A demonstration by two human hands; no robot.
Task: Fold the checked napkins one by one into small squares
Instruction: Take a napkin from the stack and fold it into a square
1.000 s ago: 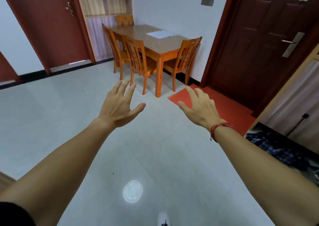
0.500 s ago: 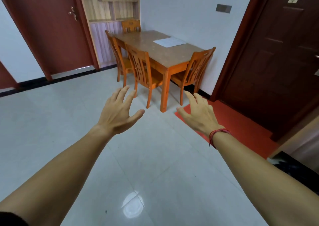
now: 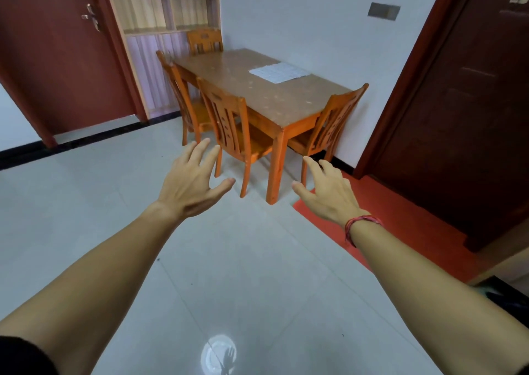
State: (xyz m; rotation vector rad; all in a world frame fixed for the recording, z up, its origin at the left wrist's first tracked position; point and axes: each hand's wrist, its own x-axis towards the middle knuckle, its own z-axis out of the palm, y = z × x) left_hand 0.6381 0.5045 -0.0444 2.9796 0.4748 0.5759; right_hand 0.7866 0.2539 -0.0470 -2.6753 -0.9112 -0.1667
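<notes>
The fingers of the left hand are spread and nearly straight, thumb out, holding nothing. The right hand, with a red cord bracelet at its wrist, is likewise splayed and empty. Both arms reach forward over the pale tiled floor, probably kept free for work at the wooden table farther off. On its far right part lies a pale gridded sheet; whether it is a checked napkin I cannot tell. A dark shape at the near right edge is too cut off to name. No folding seems begun.
</notes>
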